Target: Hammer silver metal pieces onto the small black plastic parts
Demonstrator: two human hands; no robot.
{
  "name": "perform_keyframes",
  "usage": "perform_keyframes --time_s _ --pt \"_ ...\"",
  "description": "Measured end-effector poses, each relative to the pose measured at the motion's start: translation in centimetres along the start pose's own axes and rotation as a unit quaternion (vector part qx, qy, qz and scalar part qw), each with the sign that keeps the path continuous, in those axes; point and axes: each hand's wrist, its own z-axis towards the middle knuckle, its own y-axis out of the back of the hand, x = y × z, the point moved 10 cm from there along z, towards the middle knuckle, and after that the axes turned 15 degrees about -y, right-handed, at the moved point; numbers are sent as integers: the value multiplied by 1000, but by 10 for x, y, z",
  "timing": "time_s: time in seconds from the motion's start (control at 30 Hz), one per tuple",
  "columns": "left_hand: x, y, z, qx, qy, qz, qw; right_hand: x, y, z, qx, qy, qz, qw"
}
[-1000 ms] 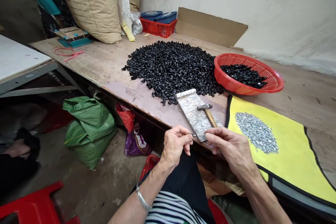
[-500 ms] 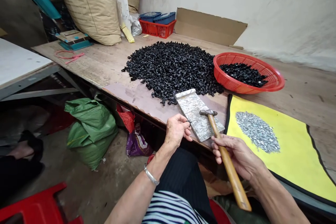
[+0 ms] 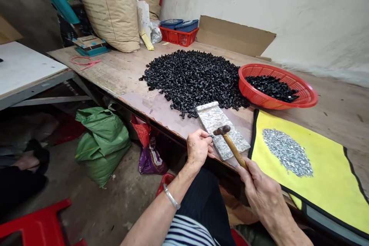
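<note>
My left hand point(image 3: 199, 147) pinches a small black clip point(image 3: 211, 136) at the left edge of a speckled stone slab point(image 3: 218, 121). The fingers cover most of that clip. In my right hand point(image 3: 261, 186) is a hammer point(image 3: 235, 150), gripped by its wooden handle, its metal head just above the slab and close to my left fingertips. A large heap of black plastic clips point(image 3: 193, 78) lies beyond the slab. On the right, small silvery metal pieces point(image 3: 285, 152) are piled on a yellow cloth point(image 3: 325, 169) with black edging.
A red basket point(image 3: 309, 98) holding black parts stands right of the heap. At the back are a red crate point(image 3: 178, 37) with blue boxes, a cardboard sheet point(image 3: 236, 34) and big paper sacks point(image 3: 112, 11). A green sack point(image 3: 102, 146) and a red stool point(image 3: 37, 219) are on the floor at left.
My right hand has turned over the hammer, gripping it nearer the head, which has moved left toward my left fingers. My left hand keeps its pinch at the slab's edge. The view has shifted slightly.
</note>
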Motion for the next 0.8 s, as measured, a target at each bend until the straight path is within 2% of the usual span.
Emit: perform_keyframes --time_s 0.17,0.23,0.3,0.37,0.43,0.5,0.57,0.63,0.67,0.73,0.8 --pt "-1 0 0 -2 1 -6 1000 21 3 -15 -116 99 -123 981" --pt "-1 0 -1 -2 2 -8 1000 22 2 -16 -128 101 -148 976" --pt "-1 0 -1 -2 4 -11 1000 15 2 -10 -127 61 -145 979" --pt "0 1 0 -2 5 -19 1000 1 1 0 -95 -9 -87 992" --pt "-1 1 0 0 1 -28 1000 -17 -9 10 -18 -96 20 995" --pt "-3 2 -1 5 -5 -36 999 -31 -25 15 69 -170 128 975" --pt "-5 2 -4 13 -11 -40 999 -35 -31 16 110 -198 149 963" --pt "-9 2 -9 23 -17 -37 999 -30 -26 17 104 -177 108 973" --pt "-12 2 -13 29 -21 -33 999 -24 -19 18 82 -154 69 982" --pt "-18 0 -21 41 -26 -19 999 -7 -2 17 15 -92 -16 995" --pt "-25 -2 -30 49 -30 2 998 13 13 15 -53 -37 -45 997"
